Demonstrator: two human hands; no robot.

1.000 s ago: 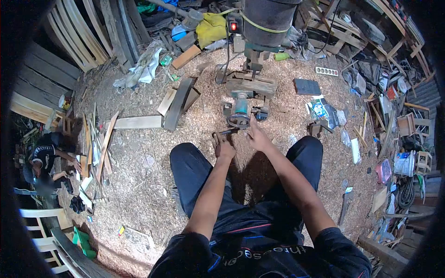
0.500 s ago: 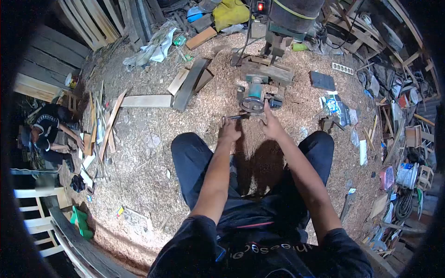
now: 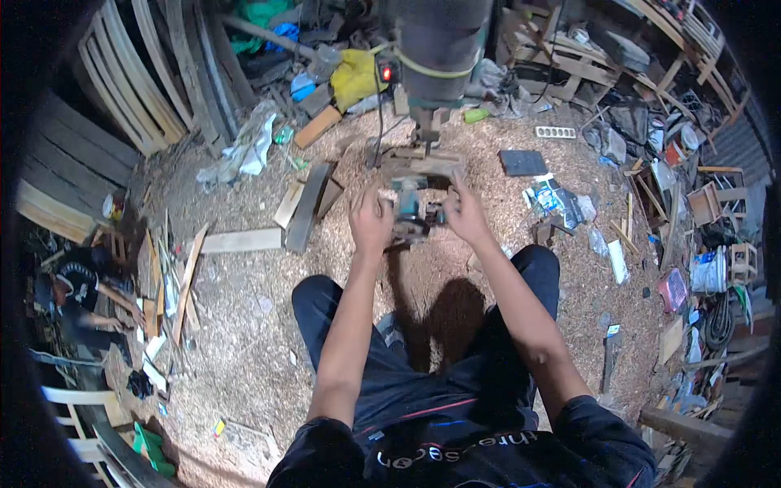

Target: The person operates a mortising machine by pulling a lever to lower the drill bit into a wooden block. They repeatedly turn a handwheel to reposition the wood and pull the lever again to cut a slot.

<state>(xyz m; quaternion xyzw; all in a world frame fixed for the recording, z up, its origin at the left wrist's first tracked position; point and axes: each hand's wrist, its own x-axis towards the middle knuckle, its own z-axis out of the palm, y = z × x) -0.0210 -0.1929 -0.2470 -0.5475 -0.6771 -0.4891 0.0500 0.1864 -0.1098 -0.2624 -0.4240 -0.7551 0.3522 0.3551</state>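
My left hand [image 3: 372, 218] and right hand [image 3: 465, 213] moved up beside the vise [image 3: 410, 199] — fingers' grip I couldn't tell — and wood [image 3: 419, 166], if loose, might have kicked.

A crumpled yellow sheet [image 3: 355, 79] lies near an orange-brown rectangular wooden block [image 3: 318, 127]; a white strip with round holes [image 3: 555, 132] lies beyond a dark rectangular slab [image 3: 523, 163], a pink plastic basket [image 3: 673, 290] farther right.

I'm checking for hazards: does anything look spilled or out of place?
Wood shavings lie scattered all around the green vise, and what looks like a white power strip lies among them, beyond the dark slab: an odd spot for electrics.
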